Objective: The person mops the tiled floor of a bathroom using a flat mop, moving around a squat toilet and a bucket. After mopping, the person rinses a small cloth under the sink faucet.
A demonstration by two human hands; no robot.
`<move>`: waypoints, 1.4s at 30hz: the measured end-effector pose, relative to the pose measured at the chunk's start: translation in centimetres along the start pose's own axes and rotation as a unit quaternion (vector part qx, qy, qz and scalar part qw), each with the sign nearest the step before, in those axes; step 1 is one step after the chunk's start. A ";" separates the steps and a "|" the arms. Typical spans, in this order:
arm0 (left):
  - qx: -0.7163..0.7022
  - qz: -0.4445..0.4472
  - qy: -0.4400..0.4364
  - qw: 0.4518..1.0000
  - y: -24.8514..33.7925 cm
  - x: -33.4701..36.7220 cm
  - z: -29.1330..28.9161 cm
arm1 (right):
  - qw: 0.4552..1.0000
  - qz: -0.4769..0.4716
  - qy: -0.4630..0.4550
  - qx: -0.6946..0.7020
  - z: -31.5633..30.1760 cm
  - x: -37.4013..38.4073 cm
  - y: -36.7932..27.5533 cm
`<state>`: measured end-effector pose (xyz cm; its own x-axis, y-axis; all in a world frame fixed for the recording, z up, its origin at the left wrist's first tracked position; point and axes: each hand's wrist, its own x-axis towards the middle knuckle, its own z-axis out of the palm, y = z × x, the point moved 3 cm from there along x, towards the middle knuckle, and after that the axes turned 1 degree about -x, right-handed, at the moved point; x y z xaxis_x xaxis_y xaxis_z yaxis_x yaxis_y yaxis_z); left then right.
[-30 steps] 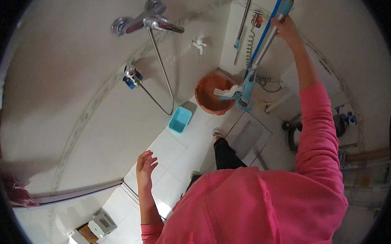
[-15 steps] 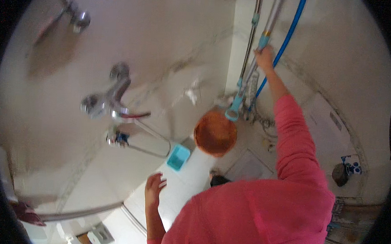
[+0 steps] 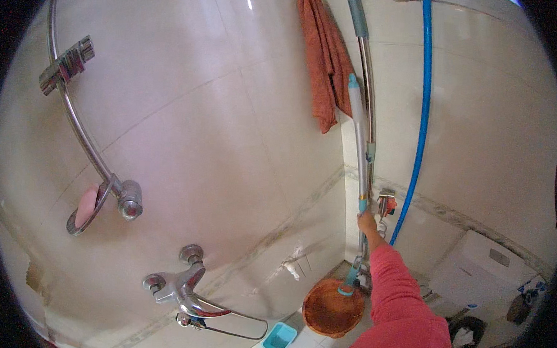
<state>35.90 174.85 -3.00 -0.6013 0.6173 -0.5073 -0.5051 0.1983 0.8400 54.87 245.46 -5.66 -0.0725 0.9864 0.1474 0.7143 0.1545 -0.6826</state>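
My right hand [image 3: 367, 224] is closed round a silver pole with light-blue fittings [image 3: 359, 134], which stands nearly upright in the corner. A light-blue loop at the pole's lower end hangs at the rim of an orange-brown basin [image 3: 331, 325] on the floor. Close behind the pole runs a second, thinner metal pole with a grey grip [image 3: 358, 19]. My left hand is out of view.
A blue hose [image 3: 426, 75] hangs right of the poles. An orange-brown towel [image 3: 321, 57] hangs left of them. On the left wall are a chrome mixer tap [image 3: 189, 288] and a soap dish holding pink soap [image 3: 87, 206]. A turquoise tub [image 3: 279, 339] sits beside the basin.
The view has tilted up, showing the towel and more of the poles. My left hand has gone out of view. My right hand still grips the pole, which now stands more upright.
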 end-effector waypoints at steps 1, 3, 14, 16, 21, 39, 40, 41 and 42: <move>0.005 -0.010 0.017 1.000 0.3 -0.4 0.2 | 0.999 0.035 -0.024 -0.009 -0.5 -0.3 -0.9; 0.023 -0.004 0.027 0.999 1.6 -1.2 1.4 | 0.996 0.054 -0.010 -0.066 -2.7 -1.0 -3.6; 0.022 0.008 0.081 0.996 -1.9 -0.7 -2.9 | 0.988 -0.066 0.134 0.034 3.7 1.1 6.0; -0.031 -0.001 0.157 0.987 -1.1 -4.9 -4.3 | 0.899 0.008 -0.091 0.427 10.7 -10.6 2.8; -0.083 -0.005 0.239 0.967 -1.3 -10.8 -10.1 | 0.767 0.080 -0.539 0.338 11.6 -44.7 -6.7; -0.411 0.114 0.569 0.703 -21.4 -42.9 -37.8 | 0.573 -0.199 -0.752 -0.257 27.6 -79.7 -20.1; -0.424 0.110 0.579 0.688 -22.5 -43.8 -39.1 | 0.558 -0.206 -0.752 -0.284 28.2 -80.7 -20.7; -0.434 0.120 0.580 0.678 -23.7 -44.1 -40.3 | 0.553 -0.198 -0.758 -0.284 28.2 -82.0 -21.4; -0.448 0.131 0.578 0.670 -24.9 -43.9 -41.5 | 0.551 -0.190 -0.761 -0.286 28.0 -83.3 -22.7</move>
<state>49.18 111.23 -9.62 -0.5583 -0.5619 -0.6104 -0.1473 -0.6569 0.7394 25.23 161.40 -22.52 -0.4802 -0.1389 -0.8661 0.5178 0.7521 -0.4077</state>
